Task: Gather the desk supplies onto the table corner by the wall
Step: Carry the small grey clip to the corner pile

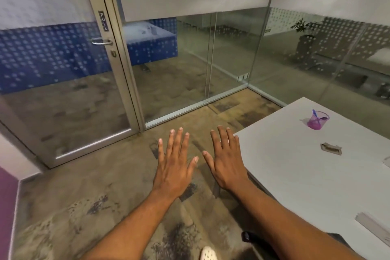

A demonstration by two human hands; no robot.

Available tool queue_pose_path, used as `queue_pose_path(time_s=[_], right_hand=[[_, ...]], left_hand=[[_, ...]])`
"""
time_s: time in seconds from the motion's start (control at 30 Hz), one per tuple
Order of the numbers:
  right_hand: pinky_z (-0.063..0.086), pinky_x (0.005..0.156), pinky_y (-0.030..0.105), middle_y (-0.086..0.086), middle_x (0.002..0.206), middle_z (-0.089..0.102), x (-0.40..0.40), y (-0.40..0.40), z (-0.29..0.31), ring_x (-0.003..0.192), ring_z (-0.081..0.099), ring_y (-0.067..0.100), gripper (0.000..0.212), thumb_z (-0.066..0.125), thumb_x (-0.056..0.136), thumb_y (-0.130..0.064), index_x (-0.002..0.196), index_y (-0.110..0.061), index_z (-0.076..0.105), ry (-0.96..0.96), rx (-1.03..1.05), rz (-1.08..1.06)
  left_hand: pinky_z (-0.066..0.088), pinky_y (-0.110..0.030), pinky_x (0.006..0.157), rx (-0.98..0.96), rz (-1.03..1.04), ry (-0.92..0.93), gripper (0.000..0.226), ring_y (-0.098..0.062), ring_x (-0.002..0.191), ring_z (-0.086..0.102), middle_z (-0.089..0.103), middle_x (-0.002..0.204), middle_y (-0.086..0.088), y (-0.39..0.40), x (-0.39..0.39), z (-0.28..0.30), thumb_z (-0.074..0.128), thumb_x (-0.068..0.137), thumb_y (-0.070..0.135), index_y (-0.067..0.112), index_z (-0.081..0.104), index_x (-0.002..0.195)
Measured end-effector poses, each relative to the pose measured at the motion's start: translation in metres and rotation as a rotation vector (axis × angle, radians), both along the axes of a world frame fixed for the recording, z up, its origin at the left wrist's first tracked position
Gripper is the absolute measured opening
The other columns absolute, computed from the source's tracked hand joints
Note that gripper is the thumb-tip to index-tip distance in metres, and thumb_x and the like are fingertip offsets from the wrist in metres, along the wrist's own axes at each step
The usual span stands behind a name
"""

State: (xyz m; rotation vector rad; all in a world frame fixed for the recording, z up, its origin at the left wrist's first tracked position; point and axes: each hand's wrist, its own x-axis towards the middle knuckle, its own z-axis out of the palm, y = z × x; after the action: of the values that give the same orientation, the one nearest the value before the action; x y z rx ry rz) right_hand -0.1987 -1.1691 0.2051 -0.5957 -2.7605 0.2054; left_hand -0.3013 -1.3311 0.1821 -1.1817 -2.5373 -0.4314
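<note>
Head view: a purple cup [317,120] with a pen inside is seen standing on the white desk [295,171], near its far corner by the glass wall [232,53]. A small grey item [331,149] lies nearer, apart from the cup. The light cup could probably be tipped by a hasty reach. The left hand [174,167] and right hand [226,162] are held flat, palms down, fingers spread; nothing is held in either grip.

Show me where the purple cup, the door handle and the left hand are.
purple cup [316,122]: head view, on its front wall.
door handle [101,42]: head view, on the middle of the metal bar.
left hand [174,167]: head view, on the back of the hand.
</note>
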Motion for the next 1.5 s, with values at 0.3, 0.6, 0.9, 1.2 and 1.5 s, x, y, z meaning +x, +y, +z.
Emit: queue_pose_path(time_s=[0.3,0.6,0.9,1.2,1.5], right_hand=[[0.012,0.128,0.055,0.012,0.173,0.011,-0.093,0.102,-0.028,0.161,0.005,0.033,0.068,0.023,0.109,-0.056,0.164,-0.017,0.018,-0.014,-0.006,-0.037],[0.007,0.13,0.052,0.008,0.174,0.006,-0.134,0.22,-0.035,0.161,-0.001,0.029,0.067,0.022,0.109,-0.057,0.165,-0.02,0.015,0.011,-0.09,-0.174],[0.007,0.129,0.05,0.009,0.173,0.015,-0.151,0.298,-0.048,0.16,0.008,0.032,0.066,0.025,0.109,-0.057,0.163,-0.019,0.021,0.0,-0.086,-0.416],[0.003,0.13,0.05,0.008,0.174,0.005,-0.249,0.351,-0.056,0.161,-0.003,0.03,0.07,0.021,0.108,-0.06,0.165,-0.02,0.015,-0.06,-0.111,-0.579],[0.004,0.13,0.051,0.004,0.174,0.004,-0.347,0.367,-0.063,0.161,-0.005,0.027,0.073,0.016,0.106,-0.065,0.165,-0.023,0.013,-0.093,-0.156,-0.754]], left_hand=[[-0.001,-0.057,0.132,-0.11,-0.069,0.012,0.076,-0.025,0.165,-0.013,-0.008,0.179,-0.005,0.1,-0.093,-0.026,0.03,0.111,0.055,0.015,0.004,0.17],[0.014,-0.063,0.13,-0.023,-0.259,0.032,0.075,-0.03,0.165,0.005,0.011,0.178,-0.01,0.244,-0.157,-0.016,0.043,0.109,0.051,0.012,0.019,0.168],[0.018,-0.063,0.129,-0.095,-0.433,-0.009,0.075,-0.032,0.164,0.01,0.016,0.177,-0.012,0.36,-0.205,-0.032,0.034,0.108,0.056,0.012,0.022,0.167],[0.013,-0.063,0.13,-0.148,-0.629,-0.059,0.077,-0.027,0.165,-0.003,0.006,0.178,-0.011,0.446,-0.32,-0.045,0.012,0.109,0.06,0.013,0.014,0.169],[0.013,-0.064,0.13,-0.127,-0.84,-0.07,0.079,-0.03,0.165,0.0,0.003,0.178,-0.011,0.492,-0.442,-0.051,0.035,0.108,0.054,0.013,0.008,0.17]])
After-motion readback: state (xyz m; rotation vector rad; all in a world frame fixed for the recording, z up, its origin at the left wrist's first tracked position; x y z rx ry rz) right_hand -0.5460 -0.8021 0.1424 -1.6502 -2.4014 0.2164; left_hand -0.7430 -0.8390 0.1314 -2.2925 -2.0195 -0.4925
